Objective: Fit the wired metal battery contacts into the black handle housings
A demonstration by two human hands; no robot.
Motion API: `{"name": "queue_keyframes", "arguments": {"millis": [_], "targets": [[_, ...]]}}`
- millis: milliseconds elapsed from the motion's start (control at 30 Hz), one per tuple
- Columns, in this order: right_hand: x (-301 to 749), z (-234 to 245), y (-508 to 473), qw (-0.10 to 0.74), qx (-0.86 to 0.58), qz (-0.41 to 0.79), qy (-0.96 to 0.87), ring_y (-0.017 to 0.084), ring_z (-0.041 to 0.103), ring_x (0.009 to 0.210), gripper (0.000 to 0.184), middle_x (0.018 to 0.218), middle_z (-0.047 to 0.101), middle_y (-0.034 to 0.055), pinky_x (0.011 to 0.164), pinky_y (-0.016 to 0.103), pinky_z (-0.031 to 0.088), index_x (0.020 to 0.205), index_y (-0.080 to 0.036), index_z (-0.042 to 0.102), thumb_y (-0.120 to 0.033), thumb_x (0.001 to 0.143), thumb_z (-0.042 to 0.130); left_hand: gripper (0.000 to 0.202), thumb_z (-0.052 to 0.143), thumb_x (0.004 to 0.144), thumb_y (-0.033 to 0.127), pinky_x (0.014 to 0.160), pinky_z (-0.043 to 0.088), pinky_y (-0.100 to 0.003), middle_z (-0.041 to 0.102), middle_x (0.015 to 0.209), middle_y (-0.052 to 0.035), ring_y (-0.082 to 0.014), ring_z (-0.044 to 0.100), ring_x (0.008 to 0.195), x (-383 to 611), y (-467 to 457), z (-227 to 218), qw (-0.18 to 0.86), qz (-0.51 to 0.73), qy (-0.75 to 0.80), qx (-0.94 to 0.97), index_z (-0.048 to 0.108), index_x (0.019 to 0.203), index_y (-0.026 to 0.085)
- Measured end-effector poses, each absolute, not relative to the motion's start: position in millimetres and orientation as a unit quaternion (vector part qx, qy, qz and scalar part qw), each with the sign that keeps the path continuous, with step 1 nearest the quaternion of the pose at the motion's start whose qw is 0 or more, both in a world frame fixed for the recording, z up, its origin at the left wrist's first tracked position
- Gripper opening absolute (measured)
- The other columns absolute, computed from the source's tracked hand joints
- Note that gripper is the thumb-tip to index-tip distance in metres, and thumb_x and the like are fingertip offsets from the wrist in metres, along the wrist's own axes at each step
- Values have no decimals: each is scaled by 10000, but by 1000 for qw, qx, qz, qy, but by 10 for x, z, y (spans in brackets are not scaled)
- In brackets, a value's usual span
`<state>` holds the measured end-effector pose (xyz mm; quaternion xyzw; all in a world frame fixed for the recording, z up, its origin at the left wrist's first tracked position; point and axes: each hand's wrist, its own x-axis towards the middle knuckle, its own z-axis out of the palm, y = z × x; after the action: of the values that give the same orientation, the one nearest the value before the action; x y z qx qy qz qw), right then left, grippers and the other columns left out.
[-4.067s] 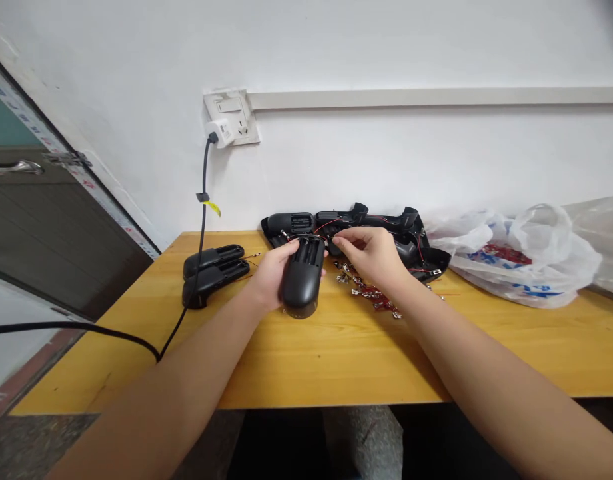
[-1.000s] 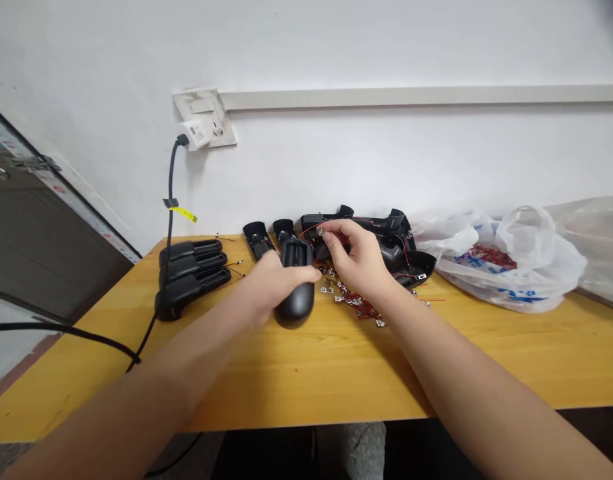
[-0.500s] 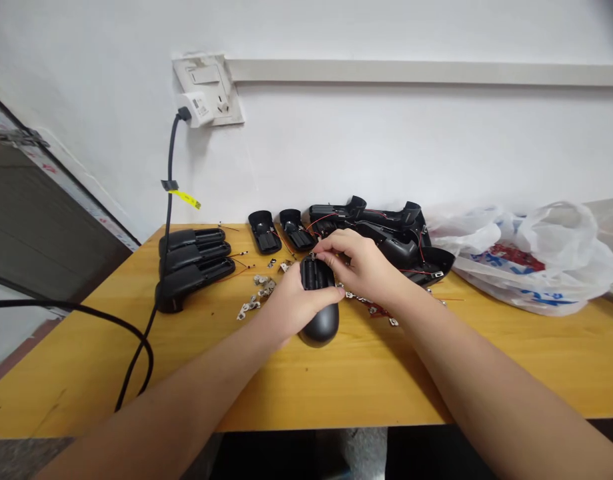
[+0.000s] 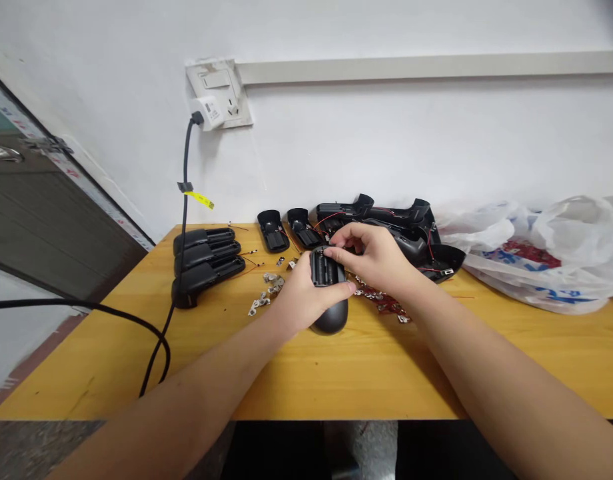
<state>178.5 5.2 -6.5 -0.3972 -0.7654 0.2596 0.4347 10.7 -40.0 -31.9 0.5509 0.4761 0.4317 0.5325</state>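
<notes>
My left hand [image 4: 305,293] is wrapped round a black plastic housing [image 4: 331,319], its thumb lying across the front. The housing's open battery compartment [image 4: 326,270] faces up, and its rounded end points toward me. At the far end of the compartment, my right hand [image 4: 369,250] is closed in a pinch, thumb and index finger against a small shiny metal spot. What lies between those fingertips is too small to make out. Left of the housing lies a loose pile of small metal contact pieces [image 4: 266,290]. Several red wired parts [image 4: 386,300] are scattered under my right hand.
Several matching black housings [image 4: 209,267] lie stacked at the left; two more [image 4: 271,230] stand near the wall. A heap of larger black shells [image 4: 411,230] with red wires sits behind my right hand. At right is a white plastic bag [image 4: 541,267]. A black cable [image 4: 185,160] hangs from the socket.
The view has shifted slightly, so everything sits further right. My left hand keeps its hold on the housing. My right fingertips stay at its far end, with the fingers slightly repositioned.
</notes>
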Motion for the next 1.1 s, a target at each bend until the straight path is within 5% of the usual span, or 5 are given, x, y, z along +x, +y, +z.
{"name": "queue_keyframes", "arguments": {"millis": [133,267,667,1100], "targets": [[1864,-77,118,390,-404,402,-723,140,570,672,360,812,698,54,592,275,446,957,-130,712,-471,856,769,324,670,888,503,782,484,-302,690,975,-40,-187,630,907,32,-303,-300,473,429,445,628,650,1019,207],[1904,-116,145,325,-363,493,-720,128,551,687,387,827,700,46,639,275,433,932,-135,761,-516,873,732,536,478,946,638,585,413,-277,568,647,-10,-145,546,631,-45,-170,-337,458,403,505,611,550,666,186],[1837,-105,95,360,-387,526,-666,109,481,618,259,690,613,3,610,263,382,794,-124,699,-377,756,737,299,553,864,309,447,496,-240,631,530,-47,-134,591,434,-141,-77,-276,512,366,493,600,586,604,164],[1745,-141,89,398,-397,529,-636,90,393,554,180,578,504,-34,544,248,275,637,-150,603,-294,639,710,256,558,827,211,452,503,-199,650,530,-50,-118,603,440,-191,-81,-204,515,353,454,635,591,583,142]]}}
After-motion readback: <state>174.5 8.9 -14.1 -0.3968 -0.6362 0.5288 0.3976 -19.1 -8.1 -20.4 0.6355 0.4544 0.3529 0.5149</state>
